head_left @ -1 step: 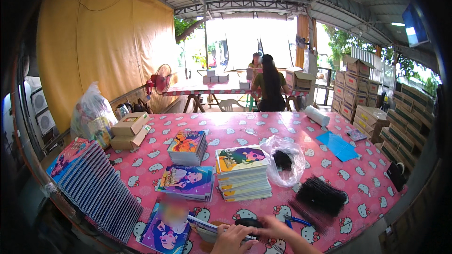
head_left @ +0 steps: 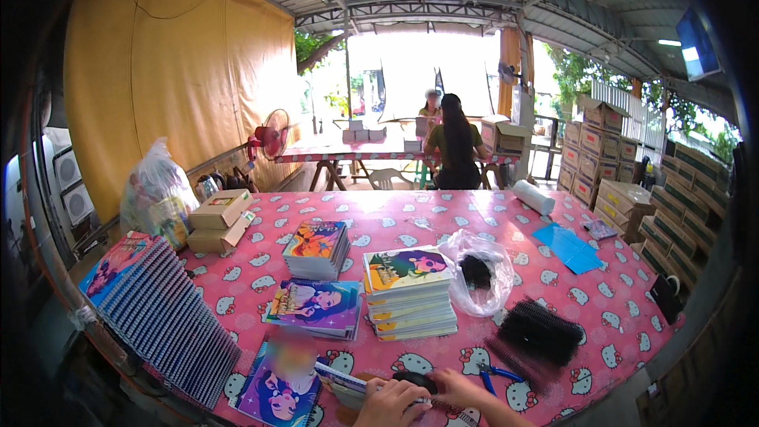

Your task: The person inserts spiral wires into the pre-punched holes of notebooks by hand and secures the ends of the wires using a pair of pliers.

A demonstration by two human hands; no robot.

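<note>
My left hand (head_left: 389,403) is closed on a notebook (head_left: 341,379) that stands tilted at the near edge of the table. Close beside it, my right hand (head_left: 460,389) has its fingers drawn together near the notebook's right end; what they pinch is hidden. A rounded black object (head_left: 416,380) lies just beyond both hands. Blue-handled pliers (head_left: 498,378) rest to the right of my right hand. Farther right is a bundle of black spiral binding coils (head_left: 539,332). Left of my hands lie purple-covered notebooks (head_left: 277,395) with a girl drawn on the cover.
Notebook stacks (head_left: 407,296) stand mid-table, with a tall spiral-bound stack (head_left: 162,308) at left. A plastic bag (head_left: 480,273) holds black material. Blue sheets (head_left: 568,247), a white roll (head_left: 533,197) and cardboard boxes (head_left: 220,221) also lie there. Two people sit at a far table (head_left: 316,150).
My right hand has shifted slightly right, away from the left hand, which keeps its hold on the notebook. The stacks and tools stay where they were.
</note>
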